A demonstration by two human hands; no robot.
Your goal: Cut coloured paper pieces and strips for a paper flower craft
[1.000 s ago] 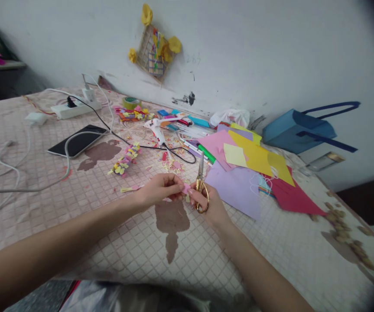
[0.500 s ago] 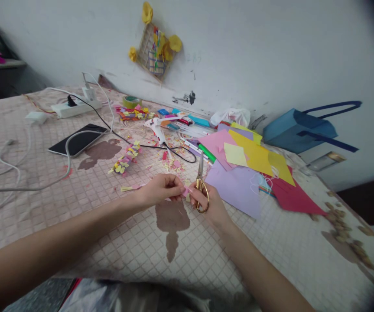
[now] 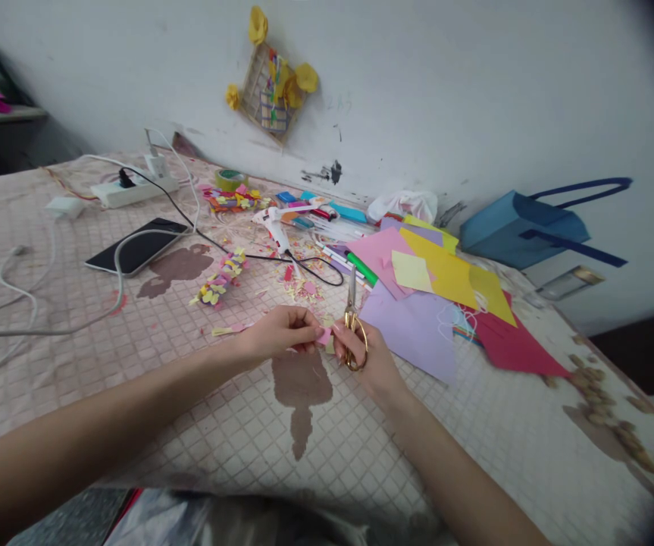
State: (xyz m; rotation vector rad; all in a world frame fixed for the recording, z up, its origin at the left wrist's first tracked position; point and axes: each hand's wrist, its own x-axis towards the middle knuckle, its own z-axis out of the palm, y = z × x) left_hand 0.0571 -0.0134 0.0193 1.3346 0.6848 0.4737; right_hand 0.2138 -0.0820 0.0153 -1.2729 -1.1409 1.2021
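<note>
My left hand (image 3: 280, 335) pinches a small pink paper piece (image 3: 323, 336) between thumb and fingers. A thin strip of pink and yellow paper (image 3: 229, 330) trails from that hand across the cloth. My right hand (image 3: 372, 353) grips gold-handled scissors (image 3: 352, 330), their narrow blades pointing up and away from me and lying close together. The blades stand just right of the pink piece, not visibly cutting it. Part of the scissor handles is hidden by my fingers.
A tiled-pattern cloth (image 3: 361, 455) covers the table. Coloured paper sheets (image 3: 411, 326), a glue gun (image 3: 273, 227), a paper-flower strip (image 3: 217, 279), pens, scraps, a black tablet (image 3: 136, 245), a power strip (image 3: 130, 191) and cables lie around.
My hands and the scissors have shifted only slightly, with the right hand a little further right. The pink piece stays between my left fingers.
</note>
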